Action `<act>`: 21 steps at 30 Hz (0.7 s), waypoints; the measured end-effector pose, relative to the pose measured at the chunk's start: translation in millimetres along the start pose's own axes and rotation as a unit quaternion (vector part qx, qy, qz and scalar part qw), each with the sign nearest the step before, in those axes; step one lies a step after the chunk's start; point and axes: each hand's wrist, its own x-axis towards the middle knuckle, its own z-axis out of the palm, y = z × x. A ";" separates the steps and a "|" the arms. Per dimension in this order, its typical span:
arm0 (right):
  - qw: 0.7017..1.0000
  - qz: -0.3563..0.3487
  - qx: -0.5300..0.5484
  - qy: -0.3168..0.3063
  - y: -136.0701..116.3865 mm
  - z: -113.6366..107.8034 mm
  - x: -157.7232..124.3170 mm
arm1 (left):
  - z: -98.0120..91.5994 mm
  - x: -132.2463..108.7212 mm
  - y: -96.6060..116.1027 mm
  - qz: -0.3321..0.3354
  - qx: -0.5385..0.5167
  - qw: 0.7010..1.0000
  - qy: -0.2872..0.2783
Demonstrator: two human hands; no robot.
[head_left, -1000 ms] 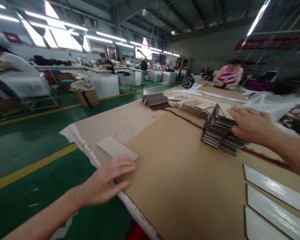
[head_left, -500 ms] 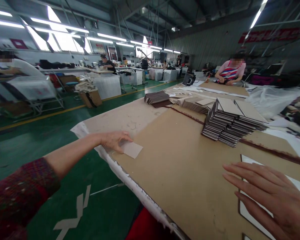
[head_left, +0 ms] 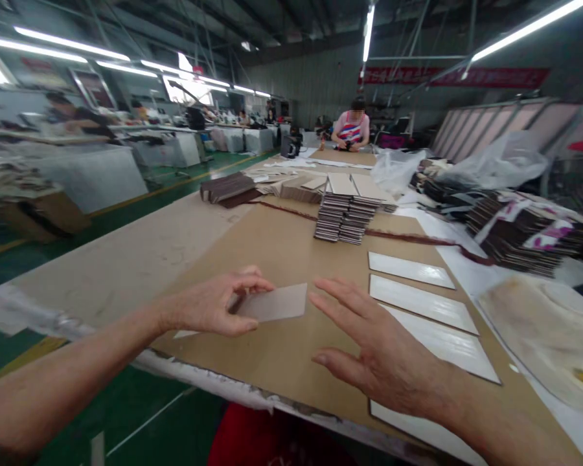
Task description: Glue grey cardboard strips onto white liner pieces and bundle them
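Note:
My left hand (head_left: 208, 305) is closed around one end of a small pale grey rectangular card (head_left: 280, 303), just over the brown board (head_left: 272, 362) that covers this part of the table. My right hand (head_left: 376, 346) is open, palm down with fingers spread. Its fingertips are close to the card's free end, apparently without touching it. White-faced panels with dark edges, such as this one (head_left: 422, 304), lie in a column beyond and partly beneath my right hand and forearm. A pale corner (head_left: 184, 334) shows below my left wrist.
A tall stack of dark-edged panels (head_left: 344, 217) stands farther back on the table. Left of it are dark brown pieces (head_left: 228, 189). More piled panels (head_left: 519, 230) and clear plastic (head_left: 500, 162) lie at right. A co-worker (head_left: 352, 129) stands at the far end.
My left hand has brought the card from the table's left edge toward the middle. My right hand is now close to it. The view has turned right.

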 end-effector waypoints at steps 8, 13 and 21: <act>0.979 0.142 0.083 -0.119 6.4 -17.3 -40.8 | 42.4 60.3 60.9 0.102 0.050 0.992 -0.046; 0.959 0.201 0.164 -0.109 4.3 -11.6 -52.7 | 41.7 76.1 63.9 0.097 0.070 0.986 -0.115; 0.781 0.388 0.488 0.046 23.4 26.2 -43.3 | 54.8 32.9 54.9 0.030 -0.008 0.963 0.267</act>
